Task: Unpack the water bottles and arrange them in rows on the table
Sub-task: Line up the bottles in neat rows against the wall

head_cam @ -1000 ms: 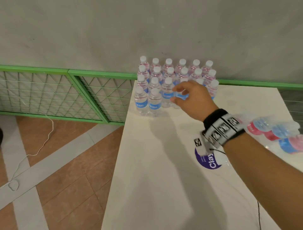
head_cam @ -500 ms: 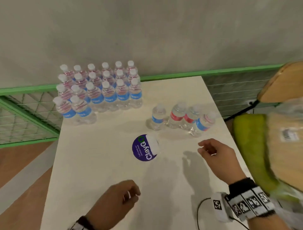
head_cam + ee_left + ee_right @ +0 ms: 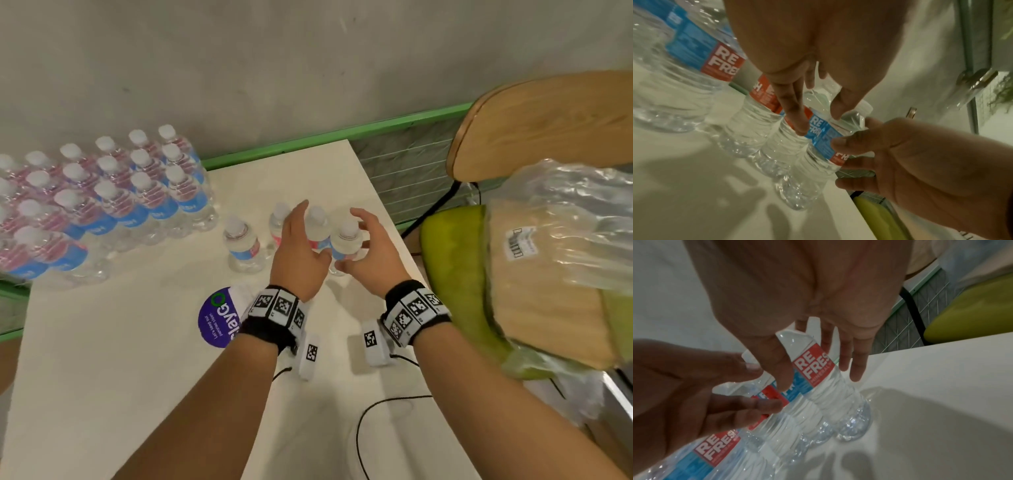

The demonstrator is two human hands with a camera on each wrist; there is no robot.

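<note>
Four loose water bottles stand in a line near the right edge of the white table (image 3: 137, 377). My left hand (image 3: 313, 236) (image 3: 818, 121) reaches in with straight fingers between the second bottle (image 3: 279, 214) and the third bottle (image 3: 317, 216), its thumb at the gap before the rightmost one. My right hand (image 3: 347, 240) (image 3: 820, 382) is spread around the rightmost bottle (image 3: 344, 228) (image 3: 813, 175) (image 3: 838, 402); the thumb touches its label and the fingers stand just off the far side. The first loose bottle (image 3: 241, 246) stands apart to the left. Rows of bottles (image 3: 102, 205) fill the rear left corner.
A chair with a wooden back (image 3: 548, 120) and green seat (image 3: 452, 260) stands right of the table, holding a cardboard tray in torn plastic wrap (image 3: 548, 267). A purple sticker (image 3: 215, 322) and a black cable (image 3: 376, 411) lie on the table. A green railing (image 3: 308, 144) runs behind.
My right hand left the rows of bottles and the view swung right. Both hands then moved forward from the table's front part to the loose bottles.
</note>
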